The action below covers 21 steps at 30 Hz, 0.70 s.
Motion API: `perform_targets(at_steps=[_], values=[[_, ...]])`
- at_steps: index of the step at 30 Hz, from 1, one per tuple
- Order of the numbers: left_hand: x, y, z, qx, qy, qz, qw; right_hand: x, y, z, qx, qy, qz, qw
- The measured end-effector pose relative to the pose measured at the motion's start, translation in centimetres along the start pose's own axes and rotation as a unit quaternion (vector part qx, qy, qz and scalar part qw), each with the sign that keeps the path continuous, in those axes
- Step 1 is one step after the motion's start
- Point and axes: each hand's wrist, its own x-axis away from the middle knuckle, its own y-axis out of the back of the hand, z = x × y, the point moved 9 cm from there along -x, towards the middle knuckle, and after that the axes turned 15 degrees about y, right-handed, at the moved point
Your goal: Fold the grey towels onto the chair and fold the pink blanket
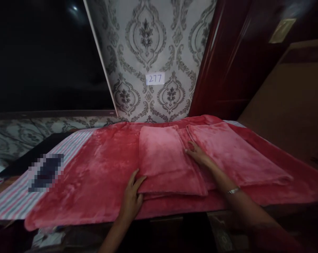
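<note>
A folded pink plush cloth lies flat in the middle of a larger red-pink plush blanket. My left hand rests at its near left corner, fingers apart and touching the edge. On its right side is my right hand, fingers spread near the gap beside a second folded pink cloth. That second piece lies to the right, slanting toward the front. A silver-coloured band circles my right wrist.
A striped cloth shows under the blanket at left, with a pixelated dark object on it. Behind stand a large black screen, patterned wallpaper with a paper marked 277, and a dark red glossy panel. A brown cardboard-like surface leans at right.
</note>
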Motion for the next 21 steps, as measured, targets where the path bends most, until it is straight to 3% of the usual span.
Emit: perform_targets(at_steps=[5, 9, 17, 21], values=[[0.2, -0.3, 0.7, 0.0, -0.009, -0.021, 1.0, -7.3, -1.6, 0.9, 0.042, 0.001, -0.03, 0.999], [0.3, -0.3, 1.8, -0.012, 0.031, -0.033, 0.999, -10.4, -2.9, 0.9, 0.045, -0.003, -0.048, 0.998], [0.7, 0.0, 1.2, -0.024, 0.04, -0.027, 0.999, -10.1, -3.4, -0.6, 0.03, -0.028, -0.068, 0.997], [0.6, 0.1, 0.7, -0.011, 0.047, -0.022, 0.999, -7.3, -2.3, -0.7, -0.005, -0.028, -0.056, 0.998]])
